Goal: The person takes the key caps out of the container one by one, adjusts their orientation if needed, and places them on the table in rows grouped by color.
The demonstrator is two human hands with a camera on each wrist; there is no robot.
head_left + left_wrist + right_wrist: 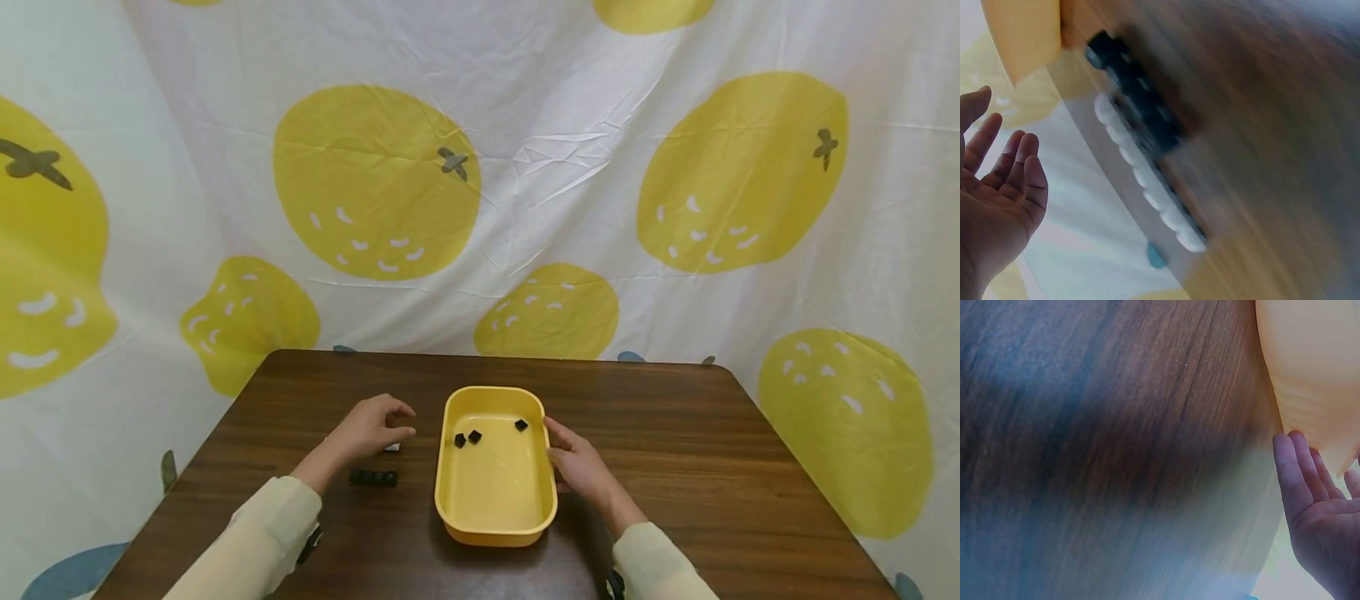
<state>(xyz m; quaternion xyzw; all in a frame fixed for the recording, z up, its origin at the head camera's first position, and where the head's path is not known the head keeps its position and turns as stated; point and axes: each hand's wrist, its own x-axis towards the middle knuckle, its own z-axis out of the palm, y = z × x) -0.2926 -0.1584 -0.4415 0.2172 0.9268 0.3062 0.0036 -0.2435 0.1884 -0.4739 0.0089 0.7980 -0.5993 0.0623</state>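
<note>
A yellow tray (495,500) stands on the table with three small black pieces (475,436) inside, two close together at the left and one at the right. My right hand (585,471) touches the tray's right side; in the right wrist view its fingers (1294,475) lie nearly straight against the outer wall. Left of the tray, my left hand (369,429) hovers with loosely bent fingers and holds nothing. Below it lie a row of black blocks (373,477) and, partly hidden by the hand, a row of white rounded pieces (1152,199).
The brown wooden table (675,450) has rounded far corners. Behind it hangs a white cloth (540,192) with large yellow lemon prints. The left wrist view is blurred around the two rows.
</note>
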